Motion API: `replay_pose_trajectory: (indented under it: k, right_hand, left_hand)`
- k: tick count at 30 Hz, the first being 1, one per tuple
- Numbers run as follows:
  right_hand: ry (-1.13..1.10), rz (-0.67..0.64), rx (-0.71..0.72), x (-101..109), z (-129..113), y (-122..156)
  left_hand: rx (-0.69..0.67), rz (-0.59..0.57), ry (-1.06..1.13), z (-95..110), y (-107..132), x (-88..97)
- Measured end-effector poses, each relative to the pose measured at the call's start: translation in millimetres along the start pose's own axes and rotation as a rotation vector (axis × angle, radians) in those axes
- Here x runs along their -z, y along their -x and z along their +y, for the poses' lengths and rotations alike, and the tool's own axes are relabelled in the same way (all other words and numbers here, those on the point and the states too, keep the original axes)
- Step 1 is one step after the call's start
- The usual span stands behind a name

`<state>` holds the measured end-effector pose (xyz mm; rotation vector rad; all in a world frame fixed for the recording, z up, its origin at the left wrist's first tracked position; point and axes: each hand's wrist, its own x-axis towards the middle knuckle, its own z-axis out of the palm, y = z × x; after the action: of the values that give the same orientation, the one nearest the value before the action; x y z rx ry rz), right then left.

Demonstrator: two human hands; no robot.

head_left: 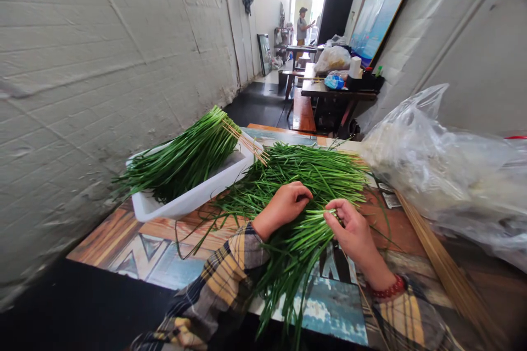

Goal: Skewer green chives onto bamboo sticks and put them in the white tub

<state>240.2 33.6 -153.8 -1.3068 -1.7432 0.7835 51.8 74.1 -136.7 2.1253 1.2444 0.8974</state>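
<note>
Garlic chives lie in a loose pile (308,167) across the table, stalk ends to the right. A smaller bunch of garlic chives (294,255) fans out toward me, its leaves hanging over the near edge. My right hand (349,230) pinches the pale stalk ends of this bunch between thumb and fingers. Beside them, my left hand (288,203) rests over the chives with its fingers curled closed; what is in them is hidden. A thin pale strand (366,299) runs down below my right hand. Skewered chives (197,148) are stacked in a white tray (193,205), bamboo skewers (247,142) poking out.
Bare bamboo skewers (444,269) lie in a bundle at the right, next to a large clear plastic bag (448,159). A white wall (102,66) runs along the left. Farther back stand another table (325,88) with bags on it and a person (302,27).
</note>
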Motion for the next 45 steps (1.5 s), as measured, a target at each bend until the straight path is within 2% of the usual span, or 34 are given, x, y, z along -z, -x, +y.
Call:
replay_pose_trajectory:
  k: [3, 6, 8, 10, 14, 17, 25, 35, 45]
  right_hand:
    - [-0.009, -0.025, -0.006, -0.7, -0.4, 0.7]
    - [-0.013, -0.056, -0.006, -1.9, 0.5, 1.1]
    - [-0.001, -0.058, 0.001, -2.6, 1.5, 1.0]
    - [0.013, -0.043, 0.003, -3.0, 2.8, 0.7]
    - [0.003, -0.021, -0.003, -3.3, 6.2, 0.2]
    - [-0.02, -0.002, -0.009, -3.4, 8.7, -0.2]
    - [-0.262, -0.105, -0.185, -0.7, 1.9, 0.0]
    - [-0.282, -0.008, -0.098, -2.0, 5.8, -0.1]
    - [-0.438, 0.004, -0.182, -3.1, 4.7, 0.1]
  left_hand:
    - [-0.066, -0.11, -0.134, -3.7, 2.0, -3.5]
    - [-0.144, -0.165, -0.285, -3.5, 4.4, -5.1]
    - [-0.166, -0.162, -0.37, -2.1, 5.0, -5.1]
    - [-0.15, -0.105, -0.41, -0.9, 4.1, -4.0]
    - [-0.05, 0.121, -0.213, -0.5, -0.2, 1.4]
    - [0.005, 0.181, -0.014, -0.6, -2.1, 4.8]
    - [0.072, 0.097, 0.205, 10.9, -0.1, 0.5]
    - [0.047, 0.063, 0.264, 18.7, 2.3, -2.7]
    - [0.06, 0.016, 0.335, 20.6, 2.7, -2.6]
